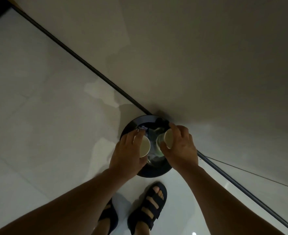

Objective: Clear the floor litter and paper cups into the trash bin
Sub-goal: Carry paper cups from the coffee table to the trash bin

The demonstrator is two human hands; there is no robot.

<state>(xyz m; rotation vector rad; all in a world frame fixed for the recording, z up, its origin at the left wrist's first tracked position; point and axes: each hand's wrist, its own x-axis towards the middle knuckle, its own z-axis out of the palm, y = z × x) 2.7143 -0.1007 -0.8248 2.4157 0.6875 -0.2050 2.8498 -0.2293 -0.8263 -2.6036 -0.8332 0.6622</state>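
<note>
The round black trash bin point(152, 174) stands on the pale tiled floor point(46, 116) against the wall point(207, 56), at 12 o'clock from the person's dark sandals point(149, 206). The left hand point(127, 150) curls round the left paper cup point(145, 147) over the bin's 9 o'clock side. The right hand point(182, 148) grips the right paper cup point(168, 139) at 3 o'clock. Both cups are tipped, mouths turned inward. Crumpled litter point(152, 158) lies inside the bin.

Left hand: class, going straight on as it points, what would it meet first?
Likely the litter in the trash bin, just beyond the left hand and its paper cup; depth unclear.
</note>
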